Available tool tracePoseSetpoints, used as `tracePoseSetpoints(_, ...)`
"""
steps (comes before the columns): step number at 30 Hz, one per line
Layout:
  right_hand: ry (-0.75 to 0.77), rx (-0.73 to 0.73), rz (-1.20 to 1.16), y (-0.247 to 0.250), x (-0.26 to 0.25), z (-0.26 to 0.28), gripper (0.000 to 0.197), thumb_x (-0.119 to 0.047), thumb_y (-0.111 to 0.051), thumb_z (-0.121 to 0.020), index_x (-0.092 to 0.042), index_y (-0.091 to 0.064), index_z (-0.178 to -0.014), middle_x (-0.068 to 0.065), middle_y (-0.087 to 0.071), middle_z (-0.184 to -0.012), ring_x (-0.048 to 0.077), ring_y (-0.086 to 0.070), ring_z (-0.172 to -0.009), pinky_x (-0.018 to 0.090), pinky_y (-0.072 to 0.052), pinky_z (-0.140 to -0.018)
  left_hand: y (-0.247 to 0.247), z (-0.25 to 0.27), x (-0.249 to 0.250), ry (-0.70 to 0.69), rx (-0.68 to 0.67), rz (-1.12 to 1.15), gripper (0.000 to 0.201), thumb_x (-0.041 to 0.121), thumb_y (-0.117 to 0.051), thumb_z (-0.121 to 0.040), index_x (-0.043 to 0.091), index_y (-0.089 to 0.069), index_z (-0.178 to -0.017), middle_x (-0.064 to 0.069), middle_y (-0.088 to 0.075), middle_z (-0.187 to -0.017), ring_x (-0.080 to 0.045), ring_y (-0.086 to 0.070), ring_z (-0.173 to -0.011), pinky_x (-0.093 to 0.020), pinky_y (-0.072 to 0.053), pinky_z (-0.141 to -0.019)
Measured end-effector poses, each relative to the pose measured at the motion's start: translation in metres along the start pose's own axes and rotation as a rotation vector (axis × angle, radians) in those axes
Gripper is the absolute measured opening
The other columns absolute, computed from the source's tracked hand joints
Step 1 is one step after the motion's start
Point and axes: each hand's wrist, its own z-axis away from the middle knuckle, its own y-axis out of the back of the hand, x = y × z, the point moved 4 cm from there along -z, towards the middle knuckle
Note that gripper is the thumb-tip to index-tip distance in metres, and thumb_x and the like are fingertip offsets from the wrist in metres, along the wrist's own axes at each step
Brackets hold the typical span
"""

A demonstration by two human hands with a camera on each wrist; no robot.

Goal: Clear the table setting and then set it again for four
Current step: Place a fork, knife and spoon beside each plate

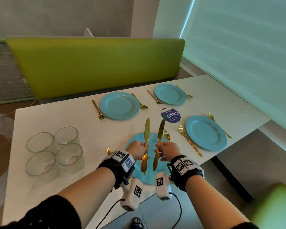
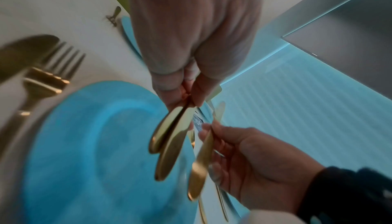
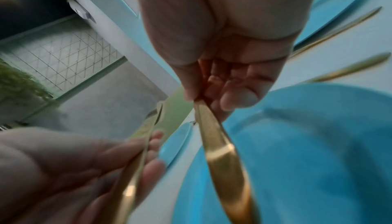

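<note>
My left hand grips two gold knives by their handles, blades pointing up. Beside it my right hand pinches a single gold knife, also blade up. Both hands hover over the near blue plate, with a gold spoon at its right. In the left wrist view the two handles hang from my left fingers above that plate, and a fork and a knife lie beside it. The right wrist view shows my right hand's knife up close.
Three more blue plates sit on the white table, each with a gold fork and spoon beside it. Several glasses cluster at the left. A round blue sticker marks the middle. A green bench runs behind.
</note>
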Motion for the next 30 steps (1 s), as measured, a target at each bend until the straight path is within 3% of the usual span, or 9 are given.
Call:
tracePoseSetpoints(2,-0.037,0.031,0.045,0.025,0.002,-0.018,0.019,-0.015,-0.051,-0.096,-0.011,-0.058,-0.079,0.002,-0.059,-0.065,0.013,-0.050,-0.049,0.020,-0.042,-0.042,-0.006,-0.015,0.012,-0.001,0.021,-0.007,0.011,-0.004,-0.047,-0.092,0.004,-0.055,-0.093,-0.006,-0.051,-0.070,-0.018,-0.056,-0.058,-0.021,-0.053,-0.056)
tracePoseSetpoints(4,-0.070,0.046,0.110,0.050,0.008,-0.036,0.018,-0.011,-0.052,-0.093,-0.010,-0.061,-0.076,0.005,-0.060,-0.067,0.017,-0.052,-0.051,0.022,-0.043,-0.044,-0.013,-0.030,0.021,0.007,0.039,-0.010,0.012,-0.003,-0.047,-0.092,0.005,-0.055,-0.089,-0.005,-0.050,-0.071,-0.018,-0.056,-0.058,-0.027,-0.056,-0.065)
tracePoseSetpoints(6,-0.069,0.045,0.261,0.073,0.014,-0.056,0.018,-0.012,-0.053,-0.090,-0.010,-0.066,-0.077,0.007,-0.063,-0.075,0.025,-0.061,-0.065,0.031,-0.053,-0.056,-0.018,-0.045,0.027,0.016,0.063,-0.009,0.019,-0.003,-0.048,-0.091,0.008,-0.055,-0.078,-0.004,-0.051,-0.072,-0.020,-0.057,-0.059,-0.037,-0.055,-0.078)
tracePoseSetpoints(8,-0.066,0.067,0.450,0.092,0.021,-0.071,0.017,-0.018,-0.055,-0.089,-0.011,-0.070,-0.084,0.007,-0.066,-0.085,0.030,-0.066,-0.088,0.039,-0.056,-0.081,-0.023,-0.057,0.032,0.020,0.086,-0.025,0.024,-0.002,-0.049,-0.091,0.014,-0.054,-0.073,-0.004,-0.053,-0.071,-0.021,-0.059,-0.059,-0.037,-0.054,-0.077)
tracePoseSetpoints(9,-0.069,0.086,0.533,0.101,0.024,-0.077,0.018,-0.020,-0.055,-0.089,-0.012,-0.070,-0.087,0.007,-0.067,-0.090,0.030,-0.065,-0.095,0.037,-0.054,-0.087,-0.026,-0.062,0.034,0.023,0.094,-0.034,0.025,-0.001,-0.049,-0.091,0.015,-0.054,-0.073,-0.005,-0.054,-0.070,-0.021,-0.059,-0.059,-0.036,-0.054,-0.076)
tracePoseSetpoints(11,-0.058,0.117,0.679,0.115,0.032,-0.086,0.023,-0.022,-0.053,-0.090,-0.009,-0.072,-0.097,0.008,-0.070,-0.101,0.027,-0.064,-0.100,0.032,-0.052,-0.089,-0.031,-0.071,0.037,0.031,0.108,-0.043,0.025,0.000,-0.050,-0.091,0.016,-0.055,-0.073,-0.005,-0.056,-0.069,-0.020,-0.060,-0.059,-0.038,-0.054,-0.078)
tracePoseSetpoints(15,-0.052,0.114,0.798,0.129,0.047,-0.103,0.027,-0.022,-0.053,-0.092,-0.011,-0.070,-0.110,0.008,-0.066,-0.115,0.025,-0.060,-0.110,0.034,-0.048,-0.098,-0.045,-0.083,0.042,0.056,0.114,-0.045,0.024,0.000,-0.050,-0.091,0.016,-0.055,-0.074,-0.004,-0.058,-0.073,-0.021,-0.061,-0.062,-0.042,-0.054,-0.089)
tracePoseSetpoints(25,-0.074,0.228,0.723,0.133,0.058,-0.123,0.020,-0.023,-0.055,-0.089,-0.014,-0.071,-0.097,0.005,-0.067,-0.090,0.022,-0.063,-0.083,0.031,-0.055,-0.078,-0.065,-0.098,0.050,0.059,0.136,-0.091,0.017,0.009,-0.053,-0.093,0.016,-0.059,-0.079,-0.001,-0.062,-0.075,-0.027,-0.067,-0.084,-0.041,-0.052,-0.095)
tracePoseSetpoints(30,-0.102,0.266,0.711,0.136,0.060,-0.128,0.018,-0.024,-0.056,-0.090,-0.018,-0.070,-0.099,0.004,-0.066,-0.093,0.022,-0.062,-0.086,0.030,-0.052,-0.077,-0.068,-0.102,0.050,0.059,0.143,-0.096,0.013,0.013,-0.055,-0.093,0.007,-0.063,-0.102,-0.004,-0.063,-0.093,-0.025,-0.068,-0.086,-0.039,-0.053,-0.094)
